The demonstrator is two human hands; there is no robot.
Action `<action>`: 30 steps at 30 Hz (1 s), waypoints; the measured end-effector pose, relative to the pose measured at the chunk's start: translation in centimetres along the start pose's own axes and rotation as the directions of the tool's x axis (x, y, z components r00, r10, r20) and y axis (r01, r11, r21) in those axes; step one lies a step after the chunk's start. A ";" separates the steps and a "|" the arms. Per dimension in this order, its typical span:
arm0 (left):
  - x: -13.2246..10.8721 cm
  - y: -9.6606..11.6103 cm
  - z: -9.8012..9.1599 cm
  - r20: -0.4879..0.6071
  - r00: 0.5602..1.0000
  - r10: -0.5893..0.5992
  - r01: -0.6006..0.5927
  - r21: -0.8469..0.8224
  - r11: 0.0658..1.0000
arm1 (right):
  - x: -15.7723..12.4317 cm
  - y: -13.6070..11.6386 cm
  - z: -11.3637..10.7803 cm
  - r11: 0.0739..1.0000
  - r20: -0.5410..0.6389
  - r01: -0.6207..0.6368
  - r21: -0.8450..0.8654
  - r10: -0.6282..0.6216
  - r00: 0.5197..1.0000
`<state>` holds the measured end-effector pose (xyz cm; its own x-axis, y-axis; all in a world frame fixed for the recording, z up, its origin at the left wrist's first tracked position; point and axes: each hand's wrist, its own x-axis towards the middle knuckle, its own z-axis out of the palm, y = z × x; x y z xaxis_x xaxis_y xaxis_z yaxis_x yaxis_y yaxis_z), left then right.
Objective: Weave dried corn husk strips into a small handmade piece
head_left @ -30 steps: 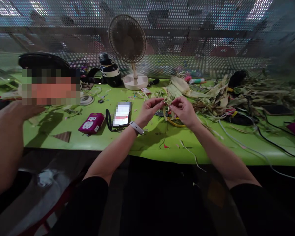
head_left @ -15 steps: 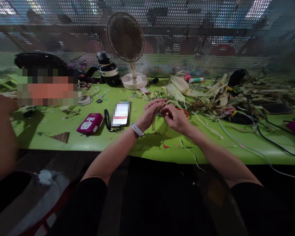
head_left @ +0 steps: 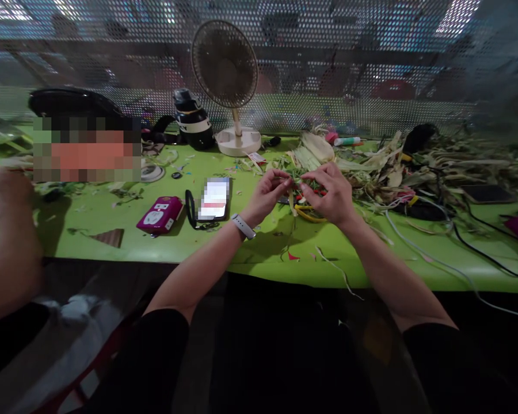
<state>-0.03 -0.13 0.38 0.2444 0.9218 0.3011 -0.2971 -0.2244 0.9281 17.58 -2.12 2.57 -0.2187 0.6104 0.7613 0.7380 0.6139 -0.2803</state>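
Observation:
My left hand (head_left: 267, 195), with a pale watch band on its wrist, is closed, thumb and fingertips pinched together. A thin pale plant strip (head_left: 292, 205) hangs from its fingertips. My right hand (head_left: 331, 192) faces it a short gap away, thumb and index finger bent close together. What it pinches, if anything, is too small to make out. Below my right hand lies a yellow loop (head_left: 309, 217), perhaps a tool handle, with red bits next to it. Behind both hands spreads a heap of leafy stems and corn husks (head_left: 315, 149).
On the green table (head_left: 207, 247) stand a white fan (head_left: 239, 142) and a black bottle (head_left: 194, 123). A phone (head_left: 214, 198) and a magenta power socket box (head_left: 160, 215) lie to the left. Cables (head_left: 431, 247) cross the right side. A co-worker's arm (head_left: 8, 230) reaches in at left.
My right hand has moved to the right and up, opening a gap from my left hand. The yellow loop under it now shows. The co-worker's arm has shifted slightly.

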 end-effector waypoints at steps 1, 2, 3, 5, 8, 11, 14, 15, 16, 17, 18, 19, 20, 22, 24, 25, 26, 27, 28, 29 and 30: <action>0.0 0.1 0.1 0.005 1.000 0.014 -0.014 0.015 1.000 | 0.1 0.2 0.0 1.000 0.015 0.015 -0.005 -0.015 1.000; 0.0 0.3 0.1 0.009 1.000 0.025 -0.025 0.035 0.999 | 0.1 0.3 0.0 0.999 0.032 0.030 -0.010 -0.030 0.999; 0.0 0.4 0.2 0.010 0.999 0.032 -0.033 0.057 0.998 | 0.2 0.5 0.0 0.999 0.045 0.043 -0.015 -0.042 0.998; -0.1 0.6 0.2 0.012 0.999 0.040 -0.041 0.090 0.995 | 0.2 0.7 0.0 0.998 0.063 0.058 -0.025 -0.057 0.996; -0.2 0.7 0.3 0.007 0.998 0.057 -0.058 0.106 0.993 | 0.3 0.9 0.0 0.995 0.082 0.089 -0.034 -0.086 0.993; -0.2 0.5 0.1 -0.004 0.998 0.058 -0.056 0.162 0.985 | 0.2 1.0 0.2 0.990 0.091 0.127 -0.056 -0.122 0.988; 0.0 0.2 -0.1 0.049 0.998 0.050 -0.061 0.258 0.964 | 0.0 1.0 0.5 0.984 0.090 0.149 -0.095 -0.140 0.986; 0.0 0.1 -0.2 0.069 0.996 0.057 -0.075 0.285 0.956 | 0.0 1.0 0.6 0.983 0.092 0.151 -0.107 -0.142 0.986; 0.1 0.1 -0.3 0.083 0.994 0.067 -0.089 0.306 0.948 | -0.1 1.0 0.7 0.981 0.096 0.153 -0.117 -0.142 0.985; 0.2 0.0 -0.4 0.091 0.993 0.078 -0.104 0.321 0.941 | -0.1 0.9 0.7 0.980 0.101 0.153 -0.125 -0.140 0.985; 0.2 -0.1 -0.4 0.094 0.992 0.088 -0.115 0.330 0.937 | -0.2 0.9 0.8 0.980 0.106 0.151 -0.132 -0.138 0.985; 0.3 -0.2 -0.4 0.093 0.991 0.095 -0.121 0.332 0.935 | -0.2 0.8 0.8 0.979 0.111 0.150 -0.137 -0.135 0.985; 0.3 -0.3 -0.4 0.093 0.991 0.097 -0.123 0.332 0.935 | -0.3 0.8 0.9 0.979 0.116 0.149 -0.141 -0.133 0.984; 0.3 -0.4 -0.3 0.086 0.991 0.103 -0.126 0.334 0.934 | -0.3 0.7 0.9 0.978 0.122 0.149 -0.145 -0.132 0.984; 0.3 -0.5 -0.3 0.074 0.990 0.118 -0.136 0.350 0.927 | -0.3 0.7 1.0 0.978 0.120 0.149 -0.146 -0.132 0.984; 0.2 -0.5 -0.3 0.070 0.990 0.126 -0.143 0.368 0.919 | -0.3 0.8 1.1 0.979 0.116 0.147 -0.142 -0.131 0.985; 0.2 -0.4 -0.3 0.068 0.989 0.133 -0.149 0.390 0.909 | -0.3 0.8 1.1 0.980 0.110 0.143 -0.135 -0.129 0.986; 0.2 -0.4 -0.3 0.067 0.988 0.140 -0.155 0.414 0.897 | -0.3 0.9 1.2 0.983 0.104 0.137 -0.124 -0.125 0.987; 0.2 -0.3 -0.4 0.072 0.987 0.145 -0.162 0.436 0.885 | -0.3 1.0 1.2 0.986 0.097 0.128 -0.111 -0.118 0.988; 0.3 -0.3 -0.4 0.080 0.985 0.150 -0.170 0.452 0.876 | -0.2 1.1 1.2 0.989 0.091 0.117 -0.095 -0.109 0.990; 0.3 -0.2 -0.5 0.092 0.984 0.154 -0.179 0.459 0.870 | -0.2 1.2 1.2 0.992 0.088 0.105 -0.075 -0.099 0.991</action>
<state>-0.39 0.39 0.18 0.2799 0.8431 0.4591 0.1217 -0.5055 0.8542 17.78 -0.91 1.39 -0.3457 0.5887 0.7307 0.7567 0.6354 -0.1539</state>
